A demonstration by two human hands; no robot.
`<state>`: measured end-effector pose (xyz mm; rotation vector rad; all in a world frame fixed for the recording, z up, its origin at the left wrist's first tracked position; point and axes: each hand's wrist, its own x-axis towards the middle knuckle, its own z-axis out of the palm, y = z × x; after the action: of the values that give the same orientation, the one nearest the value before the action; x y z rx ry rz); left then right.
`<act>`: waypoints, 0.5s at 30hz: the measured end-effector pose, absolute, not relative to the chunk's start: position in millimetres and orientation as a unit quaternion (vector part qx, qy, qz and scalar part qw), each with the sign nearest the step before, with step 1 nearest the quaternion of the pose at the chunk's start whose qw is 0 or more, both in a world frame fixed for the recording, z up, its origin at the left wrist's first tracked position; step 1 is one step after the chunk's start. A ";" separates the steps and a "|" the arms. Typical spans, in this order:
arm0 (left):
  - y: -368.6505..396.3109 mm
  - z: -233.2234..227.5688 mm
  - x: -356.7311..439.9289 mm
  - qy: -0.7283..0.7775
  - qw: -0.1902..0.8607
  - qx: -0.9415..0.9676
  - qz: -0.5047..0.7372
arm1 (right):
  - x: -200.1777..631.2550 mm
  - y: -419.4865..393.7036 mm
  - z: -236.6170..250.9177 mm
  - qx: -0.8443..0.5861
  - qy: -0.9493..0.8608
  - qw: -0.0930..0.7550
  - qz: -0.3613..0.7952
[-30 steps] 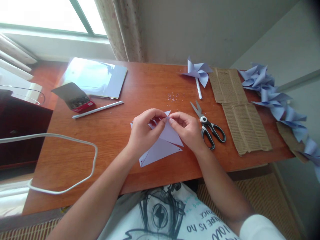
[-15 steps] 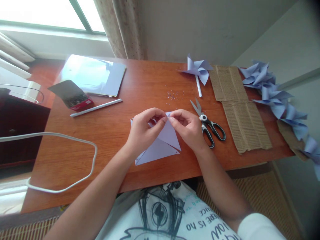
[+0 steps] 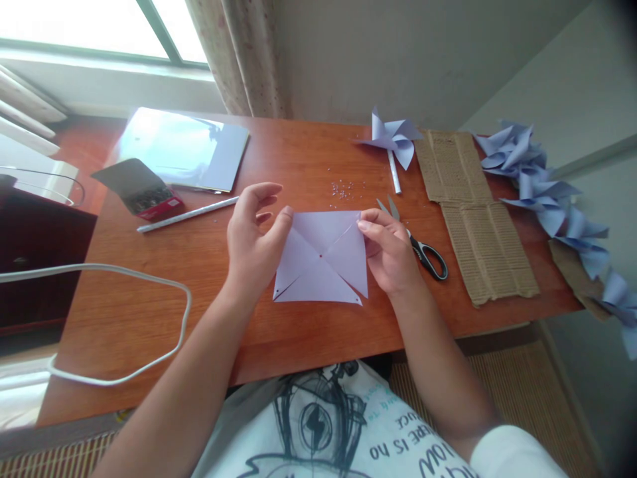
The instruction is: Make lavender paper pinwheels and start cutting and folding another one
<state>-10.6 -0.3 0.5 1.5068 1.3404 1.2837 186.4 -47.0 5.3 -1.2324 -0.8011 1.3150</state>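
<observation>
A pale lilac paper square (image 3: pixel 321 259) lies flat on the wooden table (image 3: pixel 199 279), cut along its diagonals with a red dot at the centre. My left hand (image 3: pixel 253 239) rests at its left edge, thumb touching the upper left corner, fingers spread. My right hand (image 3: pixel 391 249) pinches the paper's upper right corner. Black-handled scissors (image 3: pixel 423 249) lie just right of my right hand, partly hidden by it.
A finished paper pinwheel (image 3: pixel 393 139) on a white stick lies at the back. Corrugated cardboard (image 3: pixel 478 219) covers the right side, with several pinwheels (image 3: pixel 547 192) beyond. A white rolled stick (image 3: pixel 189 214), a red pin box (image 3: pixel 149 199), a paper stack (image 3: pixel 189 149) and a white cable (image 3: pixel 124 318) are left.
The folded-in paper flaps have been released and the sheet now lies spread flat. My hands moved apart to its left and right edges.
</observation>
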 end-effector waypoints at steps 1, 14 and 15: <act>1.0 -0.8 -11.1 0.517 0.383 0.576 0.504 | 187.3 -46.9 5.4 -0.522 -0.338 0.552 0.556; 4.3 3.5 -11.1 0.499 0.590 0.389 0.502 | 192.1 -45.9 6.3 -0.511 -0.278 0.593 0.557; 3.9 4.2 -10.7 0.497 0.594 0.382 0.504 | 192.3 -45.9 6.3 -0.503 -0.273 0.598 0.561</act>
<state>-10.7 3.9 4.2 0.8890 1.1547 1.1724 192.3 -45.9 6.3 -1.1680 -0.6333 1.3013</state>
